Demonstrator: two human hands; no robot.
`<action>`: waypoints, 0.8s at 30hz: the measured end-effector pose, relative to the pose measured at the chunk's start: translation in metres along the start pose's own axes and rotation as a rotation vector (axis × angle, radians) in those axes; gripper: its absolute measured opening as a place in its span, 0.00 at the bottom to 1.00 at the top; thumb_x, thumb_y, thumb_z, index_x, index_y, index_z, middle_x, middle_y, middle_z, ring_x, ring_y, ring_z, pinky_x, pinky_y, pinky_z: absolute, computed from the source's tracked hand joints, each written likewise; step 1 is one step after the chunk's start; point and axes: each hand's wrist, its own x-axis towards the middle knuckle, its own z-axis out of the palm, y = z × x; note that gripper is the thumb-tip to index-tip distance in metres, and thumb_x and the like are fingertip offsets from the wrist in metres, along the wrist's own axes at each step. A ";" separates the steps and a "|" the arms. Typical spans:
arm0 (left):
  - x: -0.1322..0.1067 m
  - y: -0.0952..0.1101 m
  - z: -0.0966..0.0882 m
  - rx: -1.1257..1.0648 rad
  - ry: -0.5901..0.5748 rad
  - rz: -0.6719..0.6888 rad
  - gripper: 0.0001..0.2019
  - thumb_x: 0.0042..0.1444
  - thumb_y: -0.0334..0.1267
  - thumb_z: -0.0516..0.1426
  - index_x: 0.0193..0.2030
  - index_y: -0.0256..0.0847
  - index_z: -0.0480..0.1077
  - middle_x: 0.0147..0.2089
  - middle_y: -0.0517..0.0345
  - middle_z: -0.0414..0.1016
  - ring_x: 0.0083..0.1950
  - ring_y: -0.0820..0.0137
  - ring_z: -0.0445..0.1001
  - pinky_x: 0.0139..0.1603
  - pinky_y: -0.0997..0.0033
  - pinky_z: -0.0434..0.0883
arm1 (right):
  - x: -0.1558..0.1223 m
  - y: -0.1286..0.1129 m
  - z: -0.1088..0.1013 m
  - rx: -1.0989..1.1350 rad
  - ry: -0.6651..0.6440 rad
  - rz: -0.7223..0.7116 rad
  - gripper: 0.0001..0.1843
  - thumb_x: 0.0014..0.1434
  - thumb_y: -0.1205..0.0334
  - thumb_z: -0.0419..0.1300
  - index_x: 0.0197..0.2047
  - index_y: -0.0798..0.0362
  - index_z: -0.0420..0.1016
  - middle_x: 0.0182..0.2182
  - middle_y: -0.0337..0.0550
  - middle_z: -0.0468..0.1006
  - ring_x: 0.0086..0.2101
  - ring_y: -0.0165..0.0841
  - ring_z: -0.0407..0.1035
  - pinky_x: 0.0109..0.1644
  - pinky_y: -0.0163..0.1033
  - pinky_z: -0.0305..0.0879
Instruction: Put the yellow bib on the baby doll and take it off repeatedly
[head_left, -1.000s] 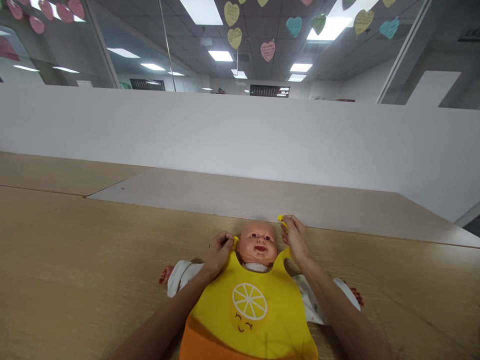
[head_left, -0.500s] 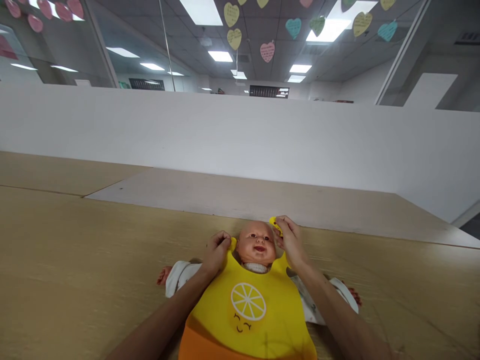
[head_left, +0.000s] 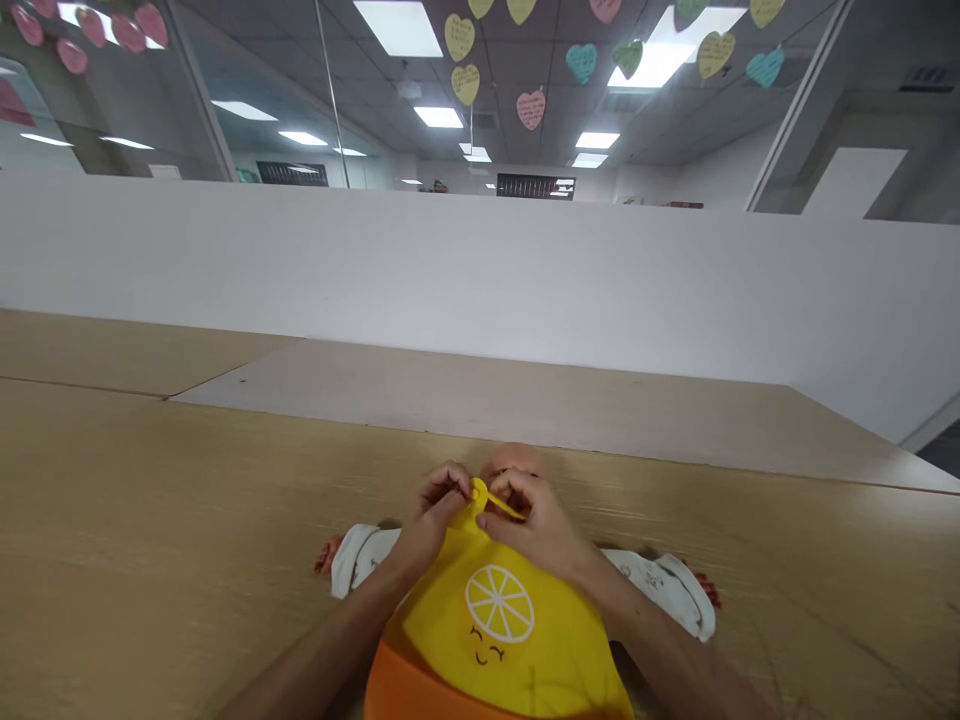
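Desk: smooth wood-grain desk (head_left: 150, 540) under everything.
Doll: plastic baby doll (head_left: 514, 458) on its back, head mostly behind hands.
Bib: soft yellow-orange silicone bib (head_left: 499, 620) over its chest.
Left grip (head_left: 431, 510): closed on bib's rounded shoulder.
Right grip (head_left: 532, 525): pinching thin bib strap (head_left: 502, 503).

A baby doll (head_left: 514, 458) lies on its back on a light wood-grain table (head_left: 150, 520).
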 end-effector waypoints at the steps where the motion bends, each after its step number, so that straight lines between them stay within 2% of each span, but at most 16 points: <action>1: -0.005 0.004 0.003 0.016 -0.002 0.022 0.06 0.45 0.38 0.56 0.22 0.42 0.64 0.25 0.60 0.65 0.28 0.71 0.64 0.30 0.71 0.64 | -0.001 -0.002 0.002 -0.086 -0.018 -0.015 0.12 0.48 0.58 0.63 0.29 0.54 0.65 0.27 0.36 0.66 0.27 0.26 0.58 0.29 0.31 0.54; 3: -0.015 0.009 0.009 0.063 0.007 0.078 0.05 0.47 0.37 0.55 0.23 0.42 0.64 0.25 0.59 0.66 0.28 0.71 0.65 0.30 0.70 0.65 | -0.004 -0.005 0.006 -0.223 -0.061 -0.014 0.11 0.46 0.61 0.64 0.28 0.54 0.65 0.28 0.37 0.68 0.28 0.27 0.59 0.30 0.31 0.54; 6: -0.027 0.010 0.013 0.168 0.004 0.196 0.06 0.50 0.35 0.54 0.24 0.43 0.64 0.27 0.57 0.70 0.29 0.69 0.68 0.32 0.68 0.67 | -0.007 -0.005 0.011 -0.264 -0.136 0.042 0.07 0.47 0.64 0.62 0.30 0.53 0.68 0.29 0.38 0.71 0.29 0.29 0.62 0.31 0.32 0.56; 8: -0.032 0.007 0.014 0.232 -0.006 0.259 0.06 0.52 0.35 0.53 0.24 0.43 0.64 0.27 0.55 0.71 0.30 0.68 0.70 0.34 0.66 0.68 | -0.006 -0.003 0.013 -0.249 -0.128 0.027 0.06 0.47 0.67 0.61 0.30 0.53 0.68 0.30 0.40 0.72 0.30 0.30 0.64 0.33 0.33 0.58; 11: -0.033 0.001 0.012 0.279 0.006 0.280 0.07 0.54 0.37 0.53 0.26 0.43 0.65 0.29 0.54 0.72 0.32 0.67 0.71 0.36 0.65 0.70 | -0.005 0.001 0.015 -0.224 -0.063 -0.066 0.06 0.46 0.70 0.60 0.31 0.54 0.69 0.34 0.43 0.73 0.37 0.34 0.67 0.41 0.35 0.61; 14: -0.030 -0.002 0.011 0.236 0.115 0.351 0.06 0.57 0.41 0.54 0.38 0.43 0.68 0.39 0.50 0.73 0.41 0.64 0.73 0.42 0.63 0.71 | -0.004 0.003 0.014 -0.166 -0.013 -0.128 0.03 0.51 0.66 0.59 0.28 0.55 0.68 0.39 0.46 0.73 0.42 0.36 0.68 0.46 0.38 0.62; 16: -0.022 -0.003 0.008 0.174 0.204 0.430 0.13 0.58 0.45 0.54 0.47 0.43 0.66 0.48 0.47 0.71 0.45 0.64 0.72 0.43 0.64 0.71 | -0.004 0.003 0.012 -0.107 -0.005 -0.093 0.11 0.55 0.59 0.58 0.24 0.54 0.64 0.35 0.45 0.73 0.37 0.34 0.70 0.38 0.35 0.63; 18: -0.009 -0.005 0.000 0.134 0.282 0.470 0.15 0.59 0.47 0.52 0.49 0.42 0.64 0.49 0.47 0.70 0.42 0.66 0.71 0.38 0.67 0.70 | -0.005 0.001 0.009 -0.029 -0.038 -0.003 0.17 0.59 0.51 0.55 0.24 0.53 0.61 0.26 0.41 0.71 0.27 0.31 0.70 0.27 0.33 0.57; 20: 0.008 -0.009 -0.013 0.165 0.394 0.445 0.13 0.61 0.47 0.50 0.46 0.41 0.65 0.45 0.50 0.71 0.38 0.69 0.70 0.34 0.70 0.69 | -0.006 -0.004 0.005 0.059 -0.061 0.072 0.21 0.59 0.44 0.54 0.26 0.52 0.59 0.20 0.36 0.67 0.21 0.29 0.69 0.23 0.32 0.52; 22: 0.027 -0.017 -0.034 0.305 0.499 0.394 0.11 0.61 0.45 0.49 0.43 0.41 0.66 0.42 0.53 0.72 0.36 0.70 0.70 0.34 0.71 0.68 | -0.008 -0.011 -0.001 0.164 -0.049 0.098 0.24 0.57 0.39 0.56 0.28 0.52 0.59 0.21 0.35 0.69 0.21 0.29 0.70 0.24 0.31 0.54; 24: 0.045 -0.027 -0.061 0.471 0.557 0.316 0.09 0.59 0.43 0.49 0.38 0.42 0.66 0.38 0.55 0.72 0.38 0.69 0.71 0.36 0.71 0.69 | -0.011 -0.020 -0.008 0.282 -0.029 0.119 0.25 0.55 0.37 0.58 0.31 0.53 0.60 0.23 0.36 0.71 0.20 0.28 0.70 0.24 0.31 0.55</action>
